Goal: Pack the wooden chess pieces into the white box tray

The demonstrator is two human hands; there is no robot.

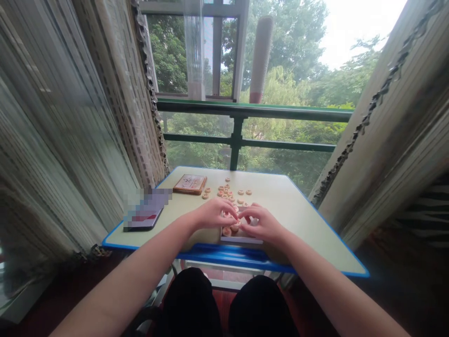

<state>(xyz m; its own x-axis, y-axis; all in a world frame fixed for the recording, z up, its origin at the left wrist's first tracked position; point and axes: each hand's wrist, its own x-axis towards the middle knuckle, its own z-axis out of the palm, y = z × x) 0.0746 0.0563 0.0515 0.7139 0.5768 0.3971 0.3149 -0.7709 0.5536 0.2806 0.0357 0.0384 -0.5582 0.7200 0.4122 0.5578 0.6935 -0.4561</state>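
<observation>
Over an open, shallow white box near the table's front edge, my two hands come together. My left hand reaches in from the left, its fingertips pinched at a round wooden Chinese chess piece. My right hand meets it from the right, fingers curled and tips on the same small spot; the hands partly cover that piece. Other round chess pieces lie inside the box at its left side. Beyond the box, several loose chess pieces are scattered on the table.
A flat brown box lid lies at the back left of the pale, blue-edged table. A dark tablet or phone, partly blurred out, rests at the left edge. Curtains hang on both sides, with a green railing behind.
</observation>
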